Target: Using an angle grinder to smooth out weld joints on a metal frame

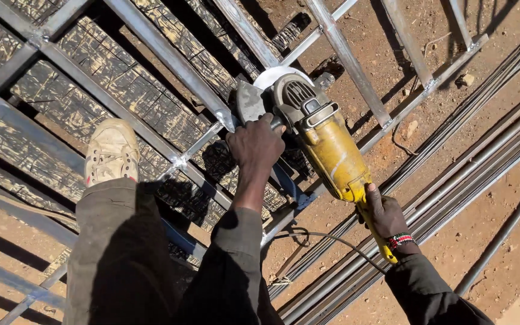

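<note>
A yellow angle grinder (326,144) with a grey head and round disc guard (272,81) lies across a welded grey steel frame (170,60). My left hand (255,144) is wrapped around the grinder's side handle, close to the disc. My right hand (383,213), with a beaded wristband, grips the rear handle of the grinder. The disc sits at a joint where two frame bars meet (227,120). A thin cord (332,238) runs from the back of the tool.
My shoe (111,153) and trouser leg (115,253) rest on the frame at the left. Dark patterned sheet (121,90) lies under the bars. Several long steel tubes (452,162) lie on reddish dirt (501,229) at the right.
</note>
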